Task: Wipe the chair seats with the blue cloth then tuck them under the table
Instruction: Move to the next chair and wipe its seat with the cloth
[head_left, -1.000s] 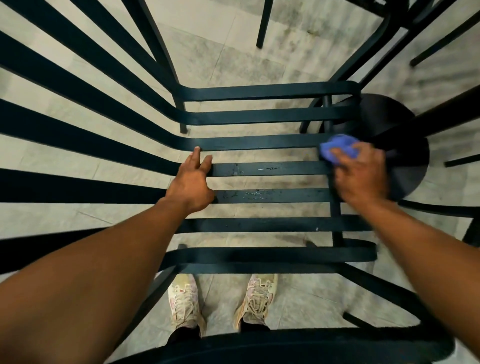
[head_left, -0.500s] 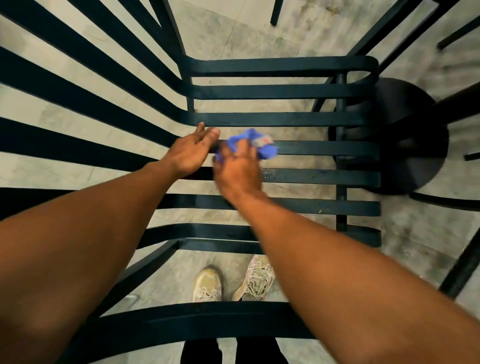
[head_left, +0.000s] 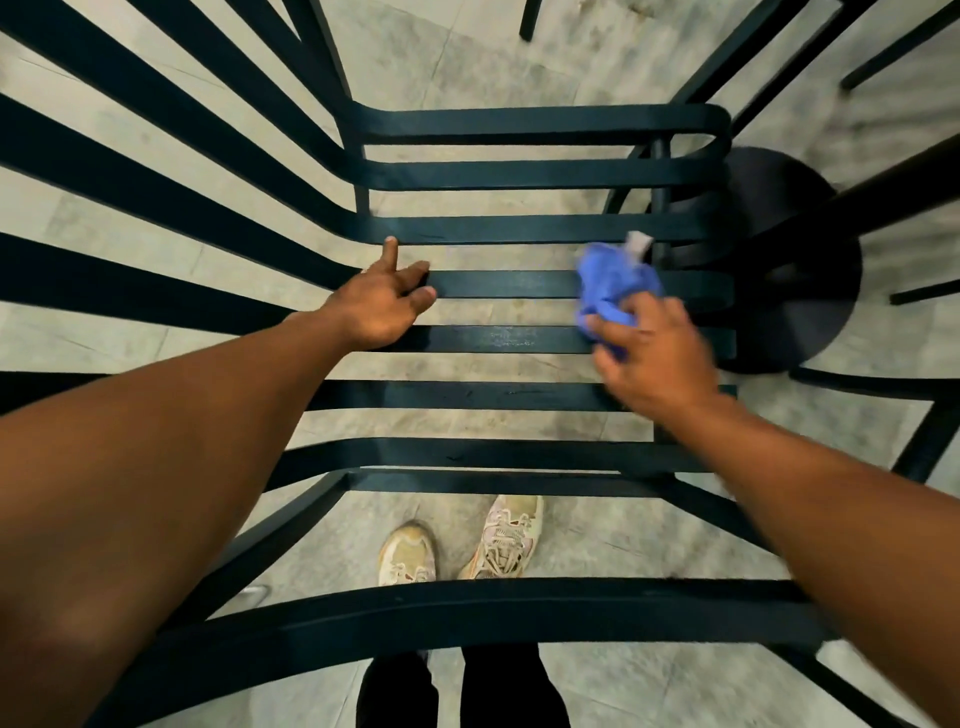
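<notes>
The blue cloth (head_left: 615, 283) is bunched in the right hand (head_left: 657, 353), whose fingers are closed around it, and it is pressed on the seat slats at the right side of the chair seat (head_left: 519, 340). It appears soft, light and easily crumpled; a full-fist hold suits it best. A pale tag (head_left: 638, 243) projects from its top edge; any writing on it is too blurred to read.

The left hand (head_left: 382, 306) lies flat on the left end of the slats, fingers spread, gripping nothing. The chair looks rigid and probably fairly heavy; for tucking, the curved top rail (head_left: 467, 605) nearest the person is the likely hold. No brand marks are legible. A round dark pedestal base (head_left: 795, 270), probably of the table, stands just beyond the seat's right edge.
</notes>
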